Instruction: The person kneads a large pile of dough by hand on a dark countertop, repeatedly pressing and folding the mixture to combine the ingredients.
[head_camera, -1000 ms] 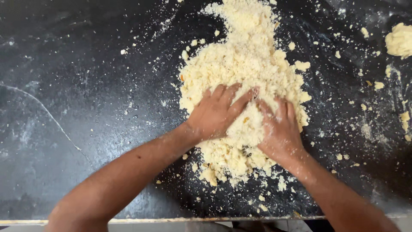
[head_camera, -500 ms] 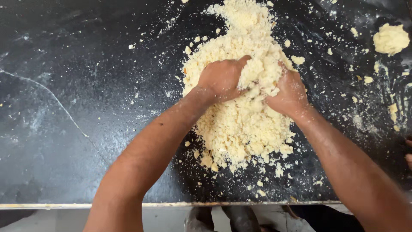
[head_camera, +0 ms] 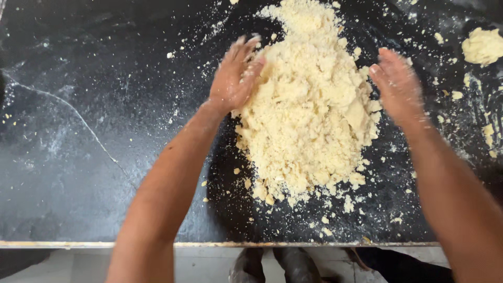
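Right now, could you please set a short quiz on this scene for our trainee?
1. True or false: the left hand is clenched around a rolling pin.
2. Which lies nearest the right hand? A) the crumbly pale dough heap B) the small separate dough lump C) the worktop's front edge
3. Fill in: the dough lies on a ___ stone worktop dusted with flour.

Key
1. False: both hands are open, palms turned toward the heap from either side.
2. A.
3. Black.
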